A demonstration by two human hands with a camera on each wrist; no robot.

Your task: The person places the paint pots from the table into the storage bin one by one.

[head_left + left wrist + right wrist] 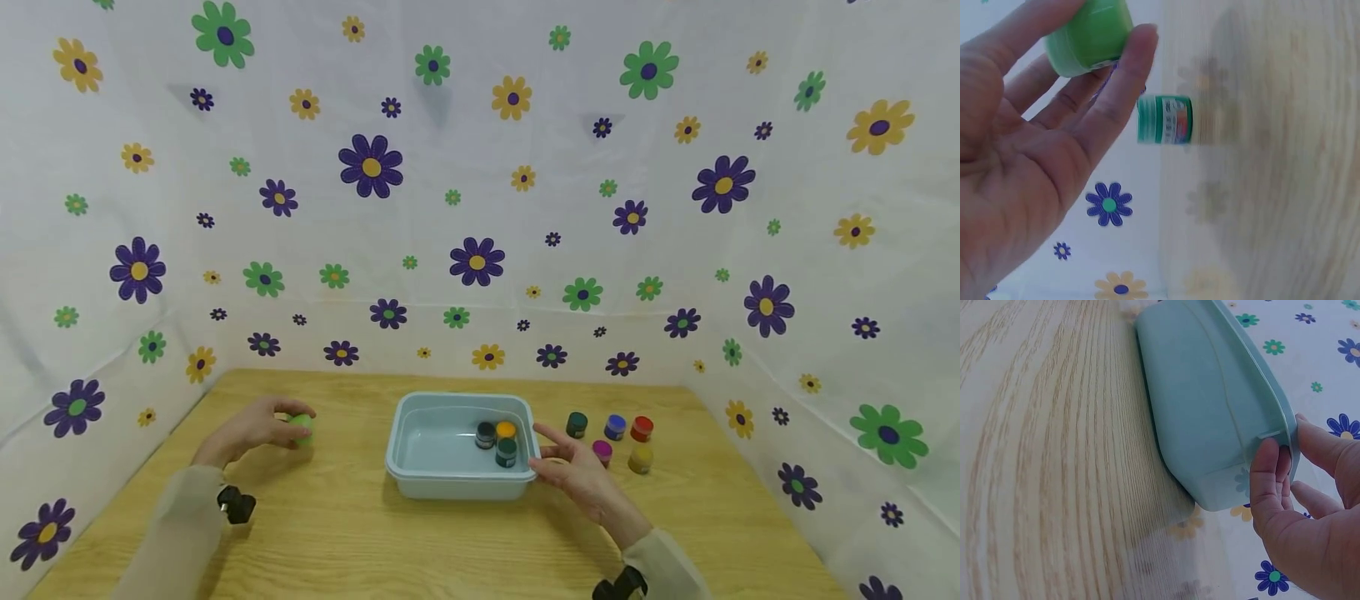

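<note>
My left hand (pixel 258 429) pinches a light green paint jar (pixel 1092 39) between thumb and fingers, at the left of the table. In the left wrist view the jar is raised off the tabletop, and a darker green paint jar (pixel 1165 119) stands beyond it. At the table's middle is a pale blue plastic tub (pixel 461 487). Inside, on its right side, sit a black-looking jar (pixel 485 435), an orange jar (pixel 506 430) and a dark green jar (pixel 506 452). My right hand (pixel 581 477) grips the tub's right rim, fingers at its edge (pixel 1265 481).
Right of the tub stand a dark green jar (pixel 577 424), a blue jar (pixel 615 427), a red jar (pixel 641 428), a magenta jar (pixel 602 452) and a yellow jar (pixel 641 458). A flower-printed white cloth (pixel 465 108) walls the wooden table (pixel 337 533) at back and sides.
</note>
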